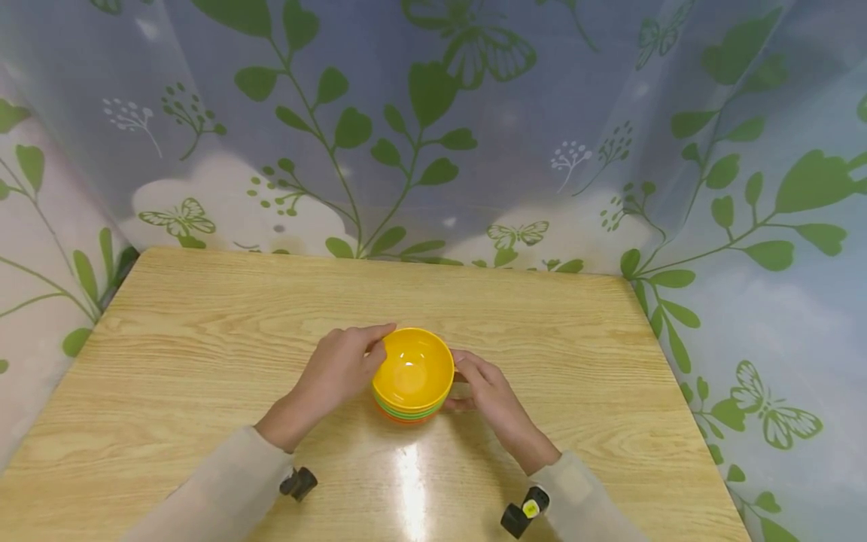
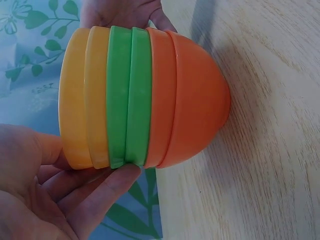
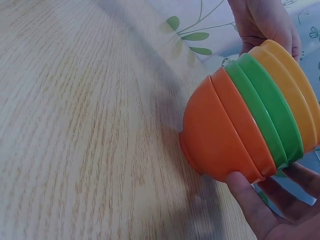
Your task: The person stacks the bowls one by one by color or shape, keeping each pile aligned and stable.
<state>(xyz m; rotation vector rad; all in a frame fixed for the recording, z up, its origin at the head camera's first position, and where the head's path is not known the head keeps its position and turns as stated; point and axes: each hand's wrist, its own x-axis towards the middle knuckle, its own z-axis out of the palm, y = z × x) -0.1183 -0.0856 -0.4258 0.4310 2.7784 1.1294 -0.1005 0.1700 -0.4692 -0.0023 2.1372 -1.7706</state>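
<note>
A nested stack of bowls [image 1: 409, 406] stands upright near the middle of the table, between my two hands. The top yellow bowl [image 1: 413, 367] faces up with nothing in it. Below come green bowls [image 2: 127, 95] and, lowest, orange bowls [image 3: 210, 130], two of each colour. My left hand [image 1: 343, 363] holds the stack's left side, thumb and fingers around the yellow rims and a fingertip reaching the green ones. On the other side, my right hand [image 1: 493, 388] grips the stack, its thumb [image 3: 242, 187] against the orange bowls and its fingers on the upper ones.
The light wood-grain table [image 1: 237, 324] extends on all sides of the stack. A curtain [image 1: 379, 135] printed with leaves and butterflies hangs behind and beside it. Small black devices sit at the left wrist [image 1: 298, 482] and right wrist [image 1: 527, 510].
</note>
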